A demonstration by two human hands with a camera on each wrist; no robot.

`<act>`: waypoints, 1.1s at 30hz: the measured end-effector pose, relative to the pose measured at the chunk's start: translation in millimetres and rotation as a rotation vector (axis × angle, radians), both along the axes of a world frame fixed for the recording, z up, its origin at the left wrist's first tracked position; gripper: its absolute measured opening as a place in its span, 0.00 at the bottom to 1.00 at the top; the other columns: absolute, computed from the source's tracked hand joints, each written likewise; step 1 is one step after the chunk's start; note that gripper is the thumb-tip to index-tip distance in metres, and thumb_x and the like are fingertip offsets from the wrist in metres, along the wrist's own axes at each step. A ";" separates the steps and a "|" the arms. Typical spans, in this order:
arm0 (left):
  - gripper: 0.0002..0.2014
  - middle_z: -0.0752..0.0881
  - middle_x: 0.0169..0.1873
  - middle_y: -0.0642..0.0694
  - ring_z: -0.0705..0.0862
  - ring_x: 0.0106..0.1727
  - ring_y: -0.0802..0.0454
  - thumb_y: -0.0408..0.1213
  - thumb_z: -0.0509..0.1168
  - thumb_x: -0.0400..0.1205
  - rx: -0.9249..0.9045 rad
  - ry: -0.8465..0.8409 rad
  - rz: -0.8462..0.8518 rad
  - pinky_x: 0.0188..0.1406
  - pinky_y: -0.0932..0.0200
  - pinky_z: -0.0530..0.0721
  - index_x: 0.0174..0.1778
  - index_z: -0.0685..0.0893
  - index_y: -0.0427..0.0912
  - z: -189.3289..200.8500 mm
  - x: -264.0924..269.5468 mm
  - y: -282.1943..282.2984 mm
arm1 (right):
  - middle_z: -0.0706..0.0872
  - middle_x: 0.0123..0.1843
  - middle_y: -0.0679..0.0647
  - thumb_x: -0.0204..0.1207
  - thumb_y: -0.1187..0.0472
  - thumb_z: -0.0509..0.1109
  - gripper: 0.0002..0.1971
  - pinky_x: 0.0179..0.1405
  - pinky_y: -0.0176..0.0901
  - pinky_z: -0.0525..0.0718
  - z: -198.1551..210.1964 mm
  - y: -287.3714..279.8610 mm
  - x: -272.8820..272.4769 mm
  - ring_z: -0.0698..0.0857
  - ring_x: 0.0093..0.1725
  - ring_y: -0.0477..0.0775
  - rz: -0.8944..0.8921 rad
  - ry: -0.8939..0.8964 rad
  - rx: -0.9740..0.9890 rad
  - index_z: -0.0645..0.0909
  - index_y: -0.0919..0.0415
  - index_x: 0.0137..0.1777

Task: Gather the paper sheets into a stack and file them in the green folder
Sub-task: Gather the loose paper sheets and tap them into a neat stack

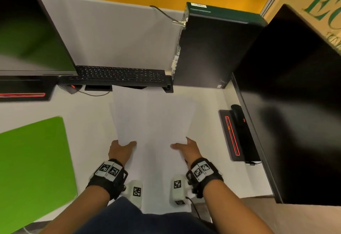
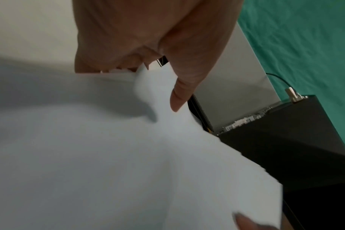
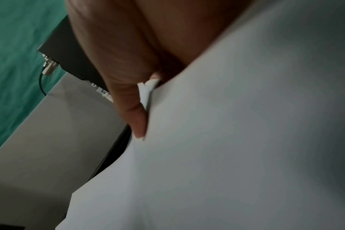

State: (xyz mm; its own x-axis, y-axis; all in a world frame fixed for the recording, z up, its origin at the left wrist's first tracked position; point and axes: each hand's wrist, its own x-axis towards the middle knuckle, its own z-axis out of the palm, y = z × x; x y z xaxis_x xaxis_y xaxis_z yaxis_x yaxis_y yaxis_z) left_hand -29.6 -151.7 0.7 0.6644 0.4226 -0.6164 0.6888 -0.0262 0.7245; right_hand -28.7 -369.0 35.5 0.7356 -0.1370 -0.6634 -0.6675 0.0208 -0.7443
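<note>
Paper sheets (image 1: pixel 151 115): held above the white surface (image 1: pixel 88 123), left hand (image 1: pixel 120 150) and right hand (image 1: pixel 188 150) each clamped on a near corner. Green folder (image 1: pixel 33 163): flat, far left.

There are two hands (image 1: pixel 120 150) (image 1: pixel 187 150), one green folder (image 1: pixel 35 163), one keyboard (image 1: pixel 120 75), one computer box (image 1: pixel 208 49) and two screens (image 1: pixel 31 31) (image 1: pixel 295 95). The paper sheets (image 1: pixel 151 115) are too blurred to count.
</note>
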 end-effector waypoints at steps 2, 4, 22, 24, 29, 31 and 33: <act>0.38 0.78 0.66 0.44 0.78 0.68 0.38 0.40 0.76 0.72 -0.075 -0.005 -0.004 0.69 0.46 0.77 0.75 0.69 0.33 -1.4 -3.0 7.5 | 0.90 0.41 0.53 0.67 0.78 0.75 0.14 0.31 0.33 0.85 3.7 -8.0 -6.9 0.89 0.44 0.57 0.019 -0.054 0.042 0.85 0.57 0.42; 0.36 0.81 0.62 0.46 0.81 0.64 0.40 0.39 0.78 0.69 -0.224 -0.004 -0.055 0.69 0.46 0.77 0.72 0.74 0.35 2.8 -4.8 16.7 | 0.91 0.42 0.54 0.67 0.77 0.75 0.14 0.29 0.31 0.86 6.6 -14.4 -12.7 0.90 0.38 0.51 0.029 -0.093 0.073 0.86 0.57 0.42; 0.21 0.92 0.45 0.53 0.90 0.49 0.58 0.46 0.81 0.61 -0.149 -0.765 -0.280 0.57 0.63 0.83 0.46 0.88 0.42 137.6 26.2 30.8 | 0.91 0.50 0.63 0.63 0.72 0.81 0.14 0.64 0.60 0.83 99.4 -14.3 12.0 0.89 0.54 0.67 -0.195 -0.702 0.136 0.87 0.59 0.47; 0.14 0.92 0.40 0.61 0.89 0.46 0.62 0.39 0.81 0.64 -0.100 -0.740 -0.279 0.57 0.66 0.83 0.42 0.86 0.50 125.2 27.0 27.4 | 0.90 0.54 0.65 0.60 0.69 0.83 0.18 0.67 0.60 0.81 89.0 -9.3 11.3 0.88 0.58 0.65 -0.230 -0.648 0.140 0.86 0.63 0.50; 0.16 0.90 0.38 0.73 0.87 0.46 0.76 0.34 0.79 0.68 -0.084 -0.698 -0.288 0.57 0.68 0.80 0.47 0.85 0.56 107.0 27.2 23.2 | 0.91 0.51 0.54 0.64 0.70 0.81 0.16 0.66 0.50 0.83 76.3 -6.4 8.1 0.91 0.50 0.46 -0.168 -0.540 0.063 0.86 0.56 0.49; 0.17 0.91 0.40 0.69 0.88 0.49 0.70 0.38 0.80 0.66 -0.077 -0.693 -0.295 0.60 0.61 0.80 0.47 0.85 0.57 106.3 30.5 24.6 | 0.90 0.56 0.61 0.63 0.69 0.82 0.20 0.69 0.54 0.81 76.9 -8.4 10.7 0.89 0.56 0.55 -0.155 -0.546 0.020 0.84 0.62 0.55; 0.21 0.92 0.45 0.61 0.89 0.53 0.65 0.41 0.81 0.64 -0.094 -0.735 -0.285 0.63 0.56 0.82 0.53 0.86 0.53 107.0 35.2 25.3 | 0.89 0.58 0.63 0.63 0.70 0.81 0.23 0.70 0.57 0.81 77.4 -11.0 14.2 0.88 0.58 0.58 -0.149 -0.556 0.003 0.82 0.66 0.60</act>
